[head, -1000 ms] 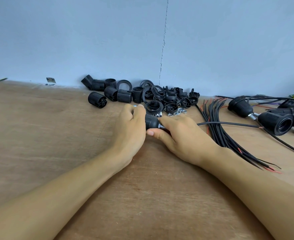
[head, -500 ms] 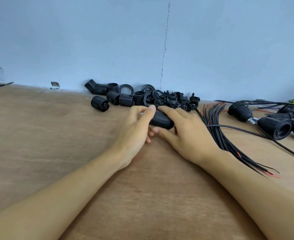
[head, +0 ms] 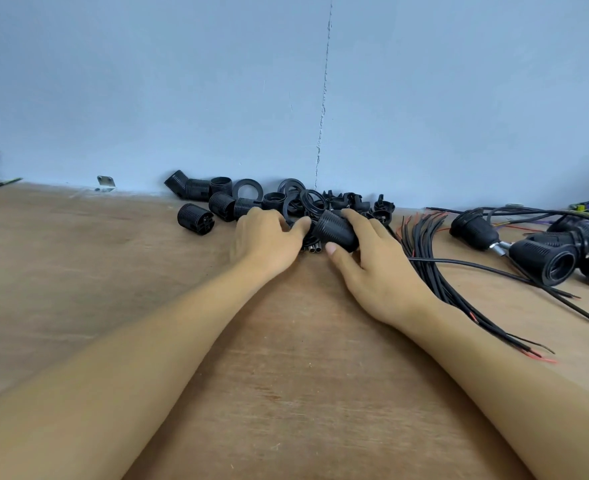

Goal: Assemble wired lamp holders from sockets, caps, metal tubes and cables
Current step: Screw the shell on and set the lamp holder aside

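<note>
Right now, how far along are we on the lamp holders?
Done: a few wired holders lie at the right. In hand: the right hand grips a black cap, and the left hand reaches into the parts beside the metal tubes; whether it holds anything is hidden. To do: many loose sockets by the wall and a bundle of cables.

One wide-angle camera, worn on the person's head, looks forward and down across the wooden surface (head: 78, 289) to the blue wall (head: 147, 81) in the upper half of the frame, close enough that the left hand (head: 269, 237) and right hand (head: 372, 268) sit mid-frame.
</note>
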A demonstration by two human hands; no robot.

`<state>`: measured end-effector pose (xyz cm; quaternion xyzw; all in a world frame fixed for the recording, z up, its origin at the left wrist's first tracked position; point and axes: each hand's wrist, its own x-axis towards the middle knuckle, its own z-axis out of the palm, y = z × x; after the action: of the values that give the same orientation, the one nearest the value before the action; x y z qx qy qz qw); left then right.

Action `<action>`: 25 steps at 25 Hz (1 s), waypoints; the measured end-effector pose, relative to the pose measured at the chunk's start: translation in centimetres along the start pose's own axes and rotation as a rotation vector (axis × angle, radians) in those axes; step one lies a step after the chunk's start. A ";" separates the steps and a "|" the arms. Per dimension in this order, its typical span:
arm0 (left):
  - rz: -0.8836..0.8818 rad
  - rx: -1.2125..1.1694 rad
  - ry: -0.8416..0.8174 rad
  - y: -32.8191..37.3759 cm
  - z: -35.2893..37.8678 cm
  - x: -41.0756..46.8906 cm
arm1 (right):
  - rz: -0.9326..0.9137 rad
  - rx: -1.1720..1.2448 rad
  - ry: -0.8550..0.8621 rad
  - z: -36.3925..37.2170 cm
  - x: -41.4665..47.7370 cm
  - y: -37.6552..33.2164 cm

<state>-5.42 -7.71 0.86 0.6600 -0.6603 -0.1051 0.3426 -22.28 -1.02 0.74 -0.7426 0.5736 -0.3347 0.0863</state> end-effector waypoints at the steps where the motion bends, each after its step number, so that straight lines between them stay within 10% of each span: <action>1: -0.027 0.029 -0.028 0.3 0.4 0.2 | 0.004 0.013 0.003 -0.1 0.0 0.0; 9: -0.048 -0.389 0.127 2.0 -0.6 -0.8 | -0.023 0.009 0.006 -0.1 0.0 0.1; 25: 0.132 -0.711 -0.174 -0.6 -2.2 -5.8 | -0.128 -0.034 -0.036 -0.4 -0.5 -0.1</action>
<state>-4.25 -1.64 0.29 0.4443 -0.6504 -0.3612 0.4992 -22.47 -0.43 0.91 -0.7850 0.5291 -0.3161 0.0624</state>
